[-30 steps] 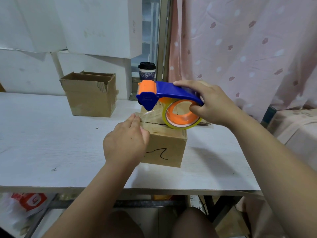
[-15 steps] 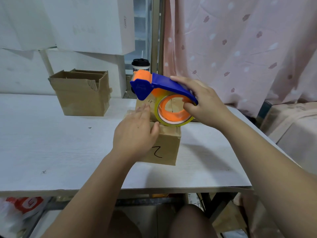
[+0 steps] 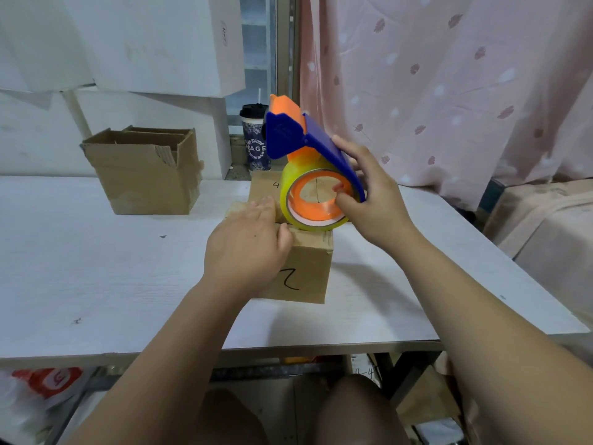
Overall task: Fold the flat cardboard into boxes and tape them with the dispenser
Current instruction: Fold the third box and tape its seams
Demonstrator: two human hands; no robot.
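Note:
A small brown cardboard box [image 3: 305, 271] marked "2" stands near the front of the white table [image 3: 96, 268]. My left hand [image 3: 247, 248] lies flat on the box's top and left side, pressing it down. My right hand [image 3: 369, 200] grips the blue and orange tape dispenser [image 3: 298, 139] by its blue handle, fingers through the orange core of the yellow tape roll [image 3: 316, 200]. The roll rests on the box's top and the dispenser's head tilts upward. Flat cardboard [image 3: 263, 187] marked "4" lies right behind the box, mostly hidden.
An open brown carton [image 3: 144, 175] holding flat cardboard stands at the back left. A lidded cup [image 3: 255, 139] sits at the back by the window. White boxes [image 3: 160, 43] are stacked behind. A pink curtain [image 3: 449, 75] hangs on the right. A bag [image 3: 48, 383] lies under the table.
My right hand has tipped the dispenser, its head rising and the roll coming down onto the box. My left hand slid further over the box's top.

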